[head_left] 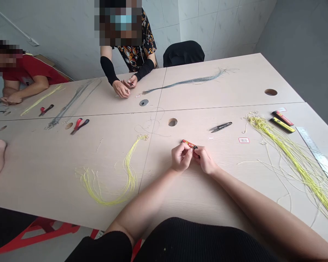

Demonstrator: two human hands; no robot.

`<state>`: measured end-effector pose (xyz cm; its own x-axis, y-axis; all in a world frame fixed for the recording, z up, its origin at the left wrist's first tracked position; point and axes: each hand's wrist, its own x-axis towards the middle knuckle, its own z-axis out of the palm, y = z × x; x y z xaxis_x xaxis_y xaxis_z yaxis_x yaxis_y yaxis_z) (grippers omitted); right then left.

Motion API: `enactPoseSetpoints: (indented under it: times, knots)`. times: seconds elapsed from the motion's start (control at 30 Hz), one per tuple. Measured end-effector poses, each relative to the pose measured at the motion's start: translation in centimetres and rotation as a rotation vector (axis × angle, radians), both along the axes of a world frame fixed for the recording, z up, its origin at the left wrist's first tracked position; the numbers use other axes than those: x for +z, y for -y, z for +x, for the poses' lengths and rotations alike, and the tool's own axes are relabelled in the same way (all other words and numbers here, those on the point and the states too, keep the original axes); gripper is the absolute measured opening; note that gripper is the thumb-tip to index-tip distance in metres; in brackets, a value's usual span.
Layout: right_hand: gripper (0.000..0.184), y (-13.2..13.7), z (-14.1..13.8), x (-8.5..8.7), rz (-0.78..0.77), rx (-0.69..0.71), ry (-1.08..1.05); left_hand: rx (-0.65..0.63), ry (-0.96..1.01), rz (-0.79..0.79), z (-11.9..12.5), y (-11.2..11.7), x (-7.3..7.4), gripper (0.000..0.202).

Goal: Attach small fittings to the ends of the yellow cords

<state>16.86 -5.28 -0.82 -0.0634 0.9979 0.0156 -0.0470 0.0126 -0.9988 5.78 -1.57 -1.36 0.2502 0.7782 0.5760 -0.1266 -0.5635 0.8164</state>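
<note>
Near the table's middle, my left hand (181,157) and my right hand (207,160) are held close together, both closed with thumb and fingers pinched. A red and black lighter (190,144) with yellow marks shows right at the fingertips, partly covered by them. Whether the fingers grip the lighter or only a small thing in front of it, I cannot tell. Thread snips (221,127) lie beyond my right hand, by a small white label (210,138) and a red-edged tag (244,140). A curved bundle of yellow cords (129,171) lies left of my left hand.
At right lie a long yellow cord bundle (292,156), a yellow lighter (282,124), another red lighter (282,118) and a steel ruler (314,145). Red-handled pliers (79,126) lie left. Across the table (221,218), two people work near grey cord bundles (186,80). A cable hole (172,122) sits ahead.
</note>
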Motion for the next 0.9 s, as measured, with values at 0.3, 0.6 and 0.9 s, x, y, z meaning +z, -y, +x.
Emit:
enactPoseSetpoints:
  times: [0.3,0.6,0.9]
  knots:
    - [0.035,-0.1,0.0,0.1,0.009,-0.026,-0.013,-0.028,0.029,-0.002,0.2,0.0,0.4,0.032]
    - [0.032,0.2,0.3,-0.2,0.083,-0.215,0.012,0.042,0.0,-0.114,-0.1,-0.4,-0.8,0.037]
    - [0.032,0.1,0.3,-0.2,0.201,-0.476,0.04,0.022,-0.013,-0.136,-0.1,-0.4,-0.5,0.04]
